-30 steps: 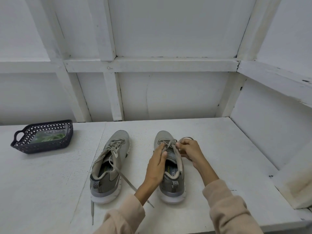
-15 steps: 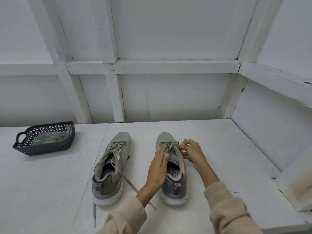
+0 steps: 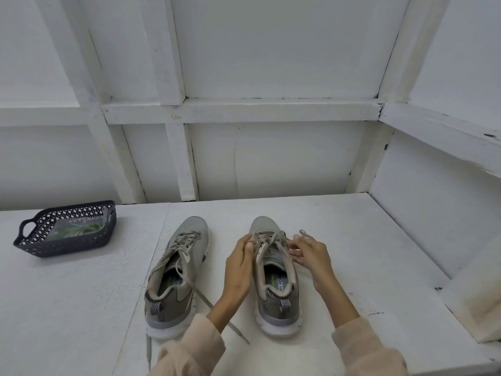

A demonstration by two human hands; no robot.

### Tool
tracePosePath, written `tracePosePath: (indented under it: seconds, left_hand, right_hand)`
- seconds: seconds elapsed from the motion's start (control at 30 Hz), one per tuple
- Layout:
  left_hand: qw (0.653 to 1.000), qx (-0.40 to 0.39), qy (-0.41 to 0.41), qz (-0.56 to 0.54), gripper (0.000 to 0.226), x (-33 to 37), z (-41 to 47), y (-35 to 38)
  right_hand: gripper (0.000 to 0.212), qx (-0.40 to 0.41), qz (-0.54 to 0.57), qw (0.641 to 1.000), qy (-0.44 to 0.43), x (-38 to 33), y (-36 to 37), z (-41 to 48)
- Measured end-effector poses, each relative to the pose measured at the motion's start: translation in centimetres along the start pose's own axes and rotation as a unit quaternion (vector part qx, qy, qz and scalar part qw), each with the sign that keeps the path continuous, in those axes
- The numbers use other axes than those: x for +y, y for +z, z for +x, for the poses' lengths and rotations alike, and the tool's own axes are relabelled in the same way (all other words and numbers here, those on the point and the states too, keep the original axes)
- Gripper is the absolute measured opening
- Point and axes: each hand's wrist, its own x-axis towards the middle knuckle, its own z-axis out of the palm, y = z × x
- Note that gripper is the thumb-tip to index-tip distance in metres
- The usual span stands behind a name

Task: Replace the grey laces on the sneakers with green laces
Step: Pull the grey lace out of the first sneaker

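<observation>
Looks like a bare wooden booth: white-painted board walls (image 3: 271, 50), timber framing (image 3: 238, 110), rough white bench (image 3: 352, 253).

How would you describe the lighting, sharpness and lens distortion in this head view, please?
Head view: soft, even light, only a faint shadow under the basket; wide-angle distortion splays the wall beams; the right hand looks slightly motion-blurred.
</observation>
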Motion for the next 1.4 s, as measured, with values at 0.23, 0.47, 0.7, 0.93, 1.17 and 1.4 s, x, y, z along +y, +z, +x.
tracePosePath:
  seconds: [0.23, 0.47, 0.7, 0.93, 1.17, 1.4]
  left_hand:
    - [0.967, -0.091, -0.041, 0.233, 0.017, 1.7, 3.8, -0.8]
    - [0.911, -0.133, -0.062, 0.385, 0.016, 3.4, 6.9, -0.6]
    - [0.894, -0.113, -0.043, 0.431, 0.018, 3.9, 7.7, 0.4]
    - [0.929, -0.12, -0.069, 0.344, 0.023, 2.8, 7.1, -0.5]
    - [0.954, -0.152, -0.068, 0.248, 0.024, 2.2, 5.6, -1.4]
    - [0.977, -0.056, -0.101, 0.181, 0.019, 3.1, 5.7, -1.3]
  right_hand:
    - [0.017, -0.074, -0.087, 0.99, -0.081, 1.3, 2.7, -2.0]
    - [0.053, -0.121, -0.12, 0.984, -0.049, 1.8, 2.5, -1.2]
    - [0.063, -0.121, -0.122, 0.984, -0.05, 2.8, 2.5, -0.6]
    - [0.067, -0.11, -0.097, 0.989, -0.037, 2.4, 2.7, -1.0]
    - [0.058, -0.102, -0.094, 0.99, -0.031, 2.8, 2.6, -0.5]
    - [0.056, -0.1, -0.085, 0.991, -0.031, 3.0, 2.5, -0.3]
